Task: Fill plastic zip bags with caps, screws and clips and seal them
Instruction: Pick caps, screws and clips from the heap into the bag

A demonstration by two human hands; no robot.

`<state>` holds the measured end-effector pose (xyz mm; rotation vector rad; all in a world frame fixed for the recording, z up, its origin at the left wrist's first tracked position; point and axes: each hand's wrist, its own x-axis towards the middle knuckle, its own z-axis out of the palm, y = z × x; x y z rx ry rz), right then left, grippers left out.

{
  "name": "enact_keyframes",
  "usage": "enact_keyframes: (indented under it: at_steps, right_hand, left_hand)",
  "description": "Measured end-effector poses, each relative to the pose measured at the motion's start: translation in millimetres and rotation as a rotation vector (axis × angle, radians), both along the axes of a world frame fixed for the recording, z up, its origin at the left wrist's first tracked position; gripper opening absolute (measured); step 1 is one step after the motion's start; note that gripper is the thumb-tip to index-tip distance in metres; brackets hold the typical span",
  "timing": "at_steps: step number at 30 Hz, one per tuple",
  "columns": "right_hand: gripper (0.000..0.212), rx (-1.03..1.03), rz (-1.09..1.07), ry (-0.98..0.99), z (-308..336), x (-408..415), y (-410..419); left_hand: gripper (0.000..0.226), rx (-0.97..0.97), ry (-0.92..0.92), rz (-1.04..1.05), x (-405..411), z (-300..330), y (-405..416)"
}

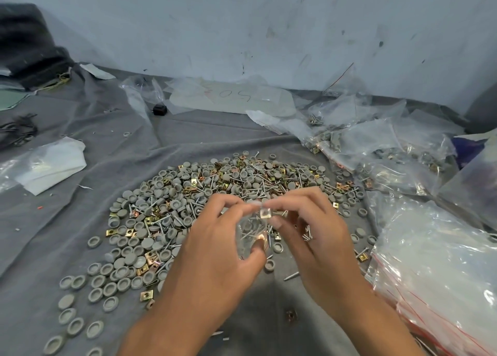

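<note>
Both hands meet over the heap of caps, screws and clips [215, 210]. Left hand [215, 251] curls round a small clear zip bag [251, 234], thumb beneath, screws showing inside. Right hand [309, 232] pinches a square clip [265, 214] just at the bag's upturned mouth, which lies between the two hands, so the drop is straight down.

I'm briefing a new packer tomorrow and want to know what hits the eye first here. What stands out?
First, the big heap of grey caps, screws and brass clips spread across the grey cloth in the middle. Just in front of it, the left hand and right hand together hold a small clear zip bag with screws inside, pinching its top. To the right lies a pile of clear plastic bags.
</note>
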<state>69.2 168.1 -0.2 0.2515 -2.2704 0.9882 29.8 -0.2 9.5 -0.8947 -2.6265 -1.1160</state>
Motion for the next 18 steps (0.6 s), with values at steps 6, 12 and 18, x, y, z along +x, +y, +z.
enact_keyframes:
  at_steps: [6,12,18]
  right_hand:
    - [0.026,0.057,-0.015,-0.052,-4.8,-0.7,4.8]
    - [0.016,0.184,-0.028,0.053,1.0,-1.7,13.4]
    - [0.012,-0.199,0.007,0.112,17.7,11.7,7.6]
  left_hand:
    - [0.049,0.053,0.001,-0.001,0.2,1.1,-2.4]
    - [0.055,-0.02,0.092,-0.085,-0.2,9.5,-7.3]
    - [0.026,0.343,0.198,-0.111,-0.2,23.3,-17.7]
